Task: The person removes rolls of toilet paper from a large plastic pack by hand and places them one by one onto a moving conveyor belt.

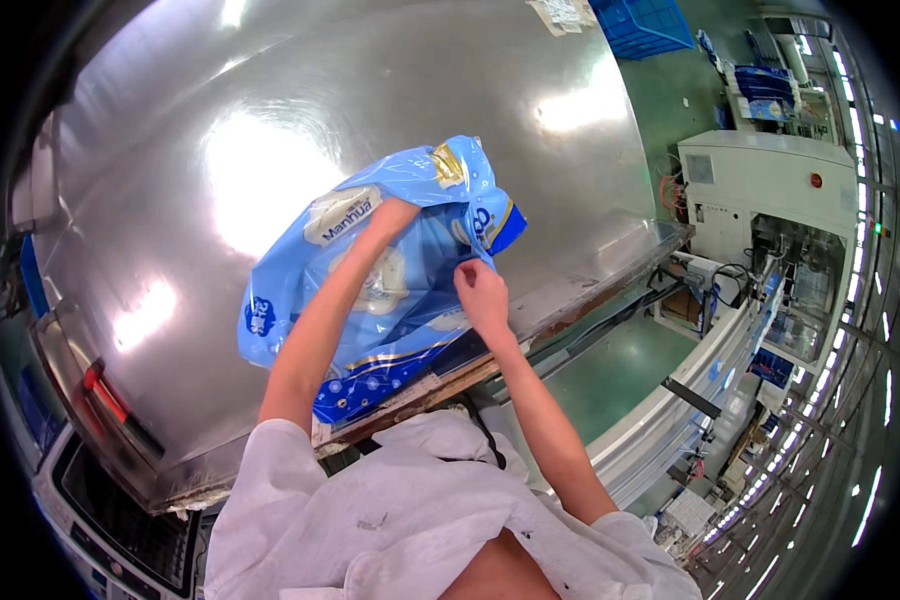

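Step in hand, as judged: opening or working inside the mouth of the blue plastic bag point(380, 280). The bag lies loose and creased on the metal table point(450, 80), near the edge closest to the person, with its open mouth toward the upper right.

Next move, as judged: keep the lip steady with the right hand point(482, 295) while the left hand point(398, 214) spreads the film; avoid straining the thin edge.

Pose: the left forearm point(328, 325) crosses over the bag from the lower left, and the left hand enters the mouth beneath the upper film. The right forearm point(545, 410) rises from the lower right, its wrist roughly in line with the hand.

Grip: the right thumb and fingers curl together at the lip and appear to pinch the film. The left fingers are hidden by the film; their opening and hold cannot be determined
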A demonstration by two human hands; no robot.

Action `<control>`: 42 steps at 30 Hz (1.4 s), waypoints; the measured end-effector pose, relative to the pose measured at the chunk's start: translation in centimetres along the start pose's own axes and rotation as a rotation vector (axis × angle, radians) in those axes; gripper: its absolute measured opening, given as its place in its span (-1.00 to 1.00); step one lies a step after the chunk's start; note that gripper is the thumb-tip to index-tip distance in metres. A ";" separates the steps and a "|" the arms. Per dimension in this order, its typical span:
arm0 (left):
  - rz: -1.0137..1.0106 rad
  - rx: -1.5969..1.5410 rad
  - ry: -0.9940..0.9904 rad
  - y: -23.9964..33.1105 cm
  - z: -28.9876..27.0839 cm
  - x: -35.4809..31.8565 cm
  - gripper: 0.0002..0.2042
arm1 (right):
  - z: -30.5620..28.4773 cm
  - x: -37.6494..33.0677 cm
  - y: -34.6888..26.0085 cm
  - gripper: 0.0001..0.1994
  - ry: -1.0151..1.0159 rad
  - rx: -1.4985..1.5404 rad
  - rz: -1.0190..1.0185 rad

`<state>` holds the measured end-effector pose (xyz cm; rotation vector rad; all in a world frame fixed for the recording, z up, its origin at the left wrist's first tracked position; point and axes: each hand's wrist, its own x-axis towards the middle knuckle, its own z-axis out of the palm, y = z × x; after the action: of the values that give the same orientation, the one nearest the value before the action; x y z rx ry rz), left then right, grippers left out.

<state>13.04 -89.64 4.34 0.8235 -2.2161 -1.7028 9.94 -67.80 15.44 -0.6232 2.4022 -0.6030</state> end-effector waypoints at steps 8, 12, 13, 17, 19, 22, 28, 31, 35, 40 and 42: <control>0.301 0.267 -0.234 10.4 -0.4 -4.7 -0.62 | -2.1 5.4 -2.1 -0.71 0.342 -0.451 -0.285; 0.727 0.534 0.133 9.2 -2.0 -1.7 -0.69 | -3.4 7.8 -3.4 -0.72 0.123 -0.366 -0.319; 0.723 0.574 0.114 8.6 -3.2 -0.8 -0.71 | -4.0 7.6 -3.9 -0.71 0.062 -0.341 -0.316; 0.758 0.970 -0.174 8.4 -7.9 0.9 -0.82 | -5.0 5.7 -3.0 -0.73 -0.034 -0.300 -0.466; 0.862 1.029 -0.150 7.4 -9.8 1.3 -0.86 | -5.2 3.7 -1.8 -0.74 -0.033 -0.341 -0.516; 0.799 1.003 -0.027 6.6 -15.3 1.0 -0.91 | -7.4 0.6 1.6 -0.75 -0.026 -0.327 -0.437; 0.405 0.949 0.127 5.9 -18.1 -2.6 -0.84 | -7.6 -0.4 1.8 -0.89 0.080 -0.284 -0.310; 0.189 0.420 0.393 9.8 -15.2 -5.5 -0.78 | -5.2 0.1 -0.4 -0.76 0.292 -0.239 -0.459; 0.078 0.485 0.331 6.8 -14.1 -11.4 -0.75 | -1.3 -3.1 -5.0 -0.41 0.131 -0.066 -0.715; -0.025 0.717 0.494 1.1 -13.4 -18.3 -0.11 | 3.9 -2.3 -7.2 0.02 0.102 -0.342 -0.528; -0.259 0.619 0.378 1.5 -11.8 -19.8 0.11 | 5.6 -1.2 -6.8 0.08 0.061 -0.408 -0.458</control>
<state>34.61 -87.97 12.35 1.4810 -2.4405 -0.8118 16.29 -74.06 15.52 -1.3688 2.4673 -0.3069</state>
